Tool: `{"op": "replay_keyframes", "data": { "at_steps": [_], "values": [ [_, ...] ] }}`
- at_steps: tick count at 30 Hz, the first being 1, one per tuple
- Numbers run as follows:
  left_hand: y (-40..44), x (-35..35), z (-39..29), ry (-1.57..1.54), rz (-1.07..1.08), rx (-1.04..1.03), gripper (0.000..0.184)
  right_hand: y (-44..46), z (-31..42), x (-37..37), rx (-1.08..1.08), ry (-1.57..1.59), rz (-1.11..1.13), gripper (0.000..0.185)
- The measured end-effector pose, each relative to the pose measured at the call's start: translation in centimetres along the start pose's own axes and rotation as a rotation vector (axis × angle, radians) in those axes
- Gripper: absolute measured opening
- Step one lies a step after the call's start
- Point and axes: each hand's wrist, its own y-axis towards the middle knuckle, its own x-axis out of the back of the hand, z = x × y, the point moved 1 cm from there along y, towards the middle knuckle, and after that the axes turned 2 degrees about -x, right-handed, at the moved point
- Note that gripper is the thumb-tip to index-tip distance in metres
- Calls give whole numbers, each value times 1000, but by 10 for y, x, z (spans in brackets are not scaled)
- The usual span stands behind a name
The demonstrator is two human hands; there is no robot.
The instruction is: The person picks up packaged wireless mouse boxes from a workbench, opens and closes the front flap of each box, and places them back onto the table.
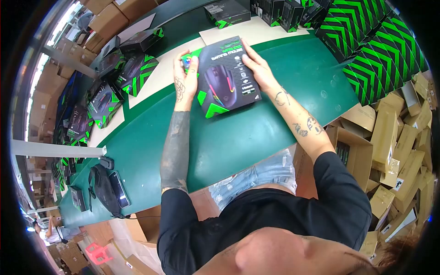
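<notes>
A black and green gaming mouse box [222,85] is held upright between both hands above the green tabletop [229,137], its printed front facing the camera. My left hand [186,78] presses the box's left edge, thumb on the front. On the right edge, near the top, my right hand [256,66] grips the same box, its thumb against the side of the front. The fingers behind the box are partly hidden.
Similar boxes [103,103] lie along the left, and more stand at the back. Green-striped boxes [385,55] are stacked at right, above piled brown cartons [403,151]. A black pouch [104,190] and phone [120,189] lie lower left. A person [50,233] is far left.
</notes>
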Motion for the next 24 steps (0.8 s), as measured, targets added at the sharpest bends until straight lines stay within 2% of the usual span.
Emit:
{"op": "replay_keyframes", "data": {
  "at_steps": [1, 2, 3, 5, 7, 8, 9, 11, 12, 13, 14, 16, 17, 19, 20, 24],
  "values": [
    [0, 4, 6, 165, 2, -10, 41, -2, 2, -7, -33, 38, -9, 52],
    [3, 1, -15, 286, -45, -171, 40, -4, -1, -8, 8, 6, 3, 52],
    [7, 0, -26, 404, 23, -207, 37, -2, -4, -10, 59, -26, 23, 52],
    [10, -4, -27, 489, -31, -259, 34, -1, -1, -16, 149, -71, 37, 52],
    [11, -9, -27, 643, -15, -580, 38, -2, -6, -12, 160, -97, 51, 53],
    [8, -11, -27, 541, 70, -447, 37, -6, -8, -10, 212, -186, 42, 58],
    [7, -9, -29, 404, 71, -439, 32, -4, -13, -6, 206, -141, 46, 59],
    [4, -6, -16, -32, 22, -242, 31, -2, -20, 2, 180, -45, 64, 60],
    [14, 9, 21, -433, 25, -62, 50, -5, -20, 5, 204, -120, 69, 64],
    [40, 34, 41, -973, 526, -191, 66, -8, -16, 4, 190, -88, 73, 64],
    [42, 33, 34, -1145, 640, -239, 71, -10, -13, 2, 168, -120, 76, 67],
    [44, 31, 21, -1302, 772, -292, 76, -14, -8, -3, 154, -117, 82, 71],
    [42, 33, 17, -1284, 793, -292, 76, -14, -9, -2, 178, -151, 43, 69],
    [43, 36, 12, -1256, 842, -311, 74, -16, -10, -3, 78, 46, -26, 67],
    [43, 35, 12, -1248, 869, -325, 72, -15, -10, -2, 93, 14, -79, 66],
    [44, 35, 10, -1229, 910, -338, 69, -18, -13, 4, 73, 52, -59, 69]
  ]
}}
